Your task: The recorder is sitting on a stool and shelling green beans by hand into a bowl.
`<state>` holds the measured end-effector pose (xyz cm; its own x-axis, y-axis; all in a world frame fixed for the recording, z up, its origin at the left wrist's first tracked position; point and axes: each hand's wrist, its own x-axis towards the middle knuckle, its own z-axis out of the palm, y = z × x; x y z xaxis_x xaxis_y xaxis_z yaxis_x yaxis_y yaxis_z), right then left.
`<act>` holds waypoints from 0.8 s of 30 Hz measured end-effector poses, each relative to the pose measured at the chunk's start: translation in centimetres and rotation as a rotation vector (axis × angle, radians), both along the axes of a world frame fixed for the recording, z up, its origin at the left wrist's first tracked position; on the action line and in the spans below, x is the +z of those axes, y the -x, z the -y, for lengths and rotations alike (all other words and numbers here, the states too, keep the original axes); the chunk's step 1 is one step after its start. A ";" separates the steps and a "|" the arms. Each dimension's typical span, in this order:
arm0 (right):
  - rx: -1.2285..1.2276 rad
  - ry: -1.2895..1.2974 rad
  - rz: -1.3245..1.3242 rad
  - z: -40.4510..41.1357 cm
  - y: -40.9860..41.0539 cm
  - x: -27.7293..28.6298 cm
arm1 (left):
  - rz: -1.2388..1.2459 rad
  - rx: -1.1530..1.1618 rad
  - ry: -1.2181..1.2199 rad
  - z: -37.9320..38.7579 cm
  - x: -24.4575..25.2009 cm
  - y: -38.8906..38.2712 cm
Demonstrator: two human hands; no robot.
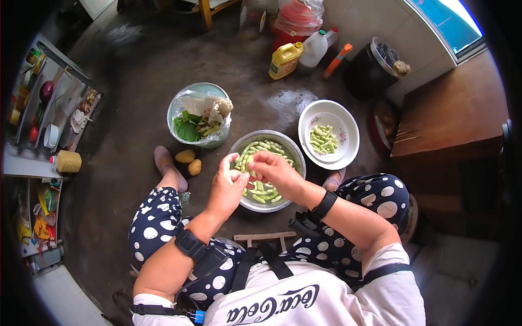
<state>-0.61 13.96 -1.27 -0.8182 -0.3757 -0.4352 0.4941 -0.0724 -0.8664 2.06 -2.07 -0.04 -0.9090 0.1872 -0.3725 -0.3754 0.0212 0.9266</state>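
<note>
Both my hands meet above a metal basin (302, 163) holding many green soybean pods (261, 197) in water. My left hand (229, 183) has its thumb and fingers pinched near the fingertips of my right hand (274, 167). A small green pod seems to be between them, largely covered by the fingers. To the right of the metal basin, a white bowl with flower prints (343, 136) sits inside a larger white basin (353, 153) and holds a heap of pods (324, 139). Up and left stands a lined bin (171, 118) with green leaves and scraps (188, 131).
Two potatoes (190, 161) lie on the floor beside my left foot. Farther off stand a yellow jug (284, 61), a white jug (314, 49) and a black bin (361, 73). Shelves with vegetables (53, 110) are at left, a wooden cabinet (452, 110) at right.
</note>
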 end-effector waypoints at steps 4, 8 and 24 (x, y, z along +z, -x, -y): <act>-0.293 -0.003 0.187 -4.1 1.6 -3.0 | -0.018 -0.033 0.040 0.1 -0.2 0.3; -0.539 -0.087 0.302 -11.1 2.5 -7.5 | -0.041 -0.011 -0.006 0.5 0.1 0.8; -0.547 -0.726 -0.016 -18.7 4.0 -22.8 | 0.012 0.026 -0.031 -0.7 0.5 2.1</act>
<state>-4.63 32.62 -24.06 -0.8096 0.4292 -0.4006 0.5390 0.2729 -0.7969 -0.04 -1.37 0.42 -0.9093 0.1753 -0.3773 -0.3861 -0.0179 0.9223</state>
